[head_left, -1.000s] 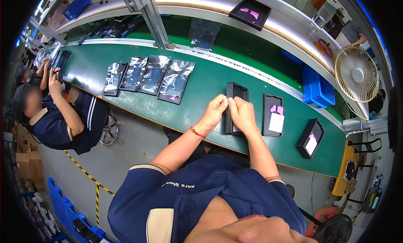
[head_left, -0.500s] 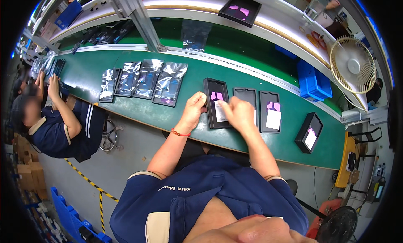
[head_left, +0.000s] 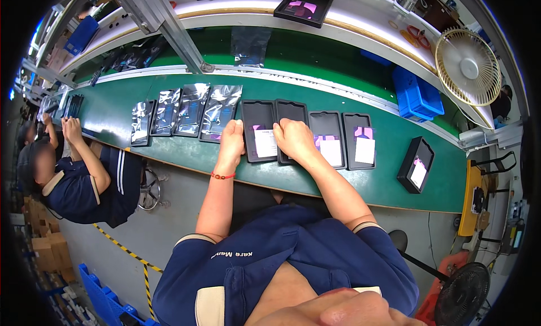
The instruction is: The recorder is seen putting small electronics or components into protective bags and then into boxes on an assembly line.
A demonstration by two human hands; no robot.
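Observation:
Several shallow black trays stand in a row on the green bench. My left hand (head_left: pixel 231 141) is closed on the left edge of the leftmost black tray (head_left: pixel 260 116), which holds a white card and a purple piece. My right hand (head_left: pixel 296 140) is curled closed at the neighbouring black tray (head_left: pixel 291 110), near the seam between the two, and hides most of its inside. To its right are a third tray (head_left: pixel 325 121) and a fourth tray (head_left: pixel 359 119), each with a white card and purple pieces. A small stack of trays (head_left: pixel 416 165) stands tilted at the far right.
Clear plastic bags with dark contents (head_left: pixel 221 112) lie on the bench (head_left: pixel 203 157) at left. Blue bins (head_left: pixel 417 95) and a fan (head_left: pixel 469 68) stand at the right. Another tray (head_left: pixel 304 8) rests on the raised shelf. A co-worker (head_left: pixel 70 168) sits at the left.
Where my left hand gripped one thick black tray or stack, two trays now lie side by side. My left hand is further left with one; my right hand has moved left off the third tray.

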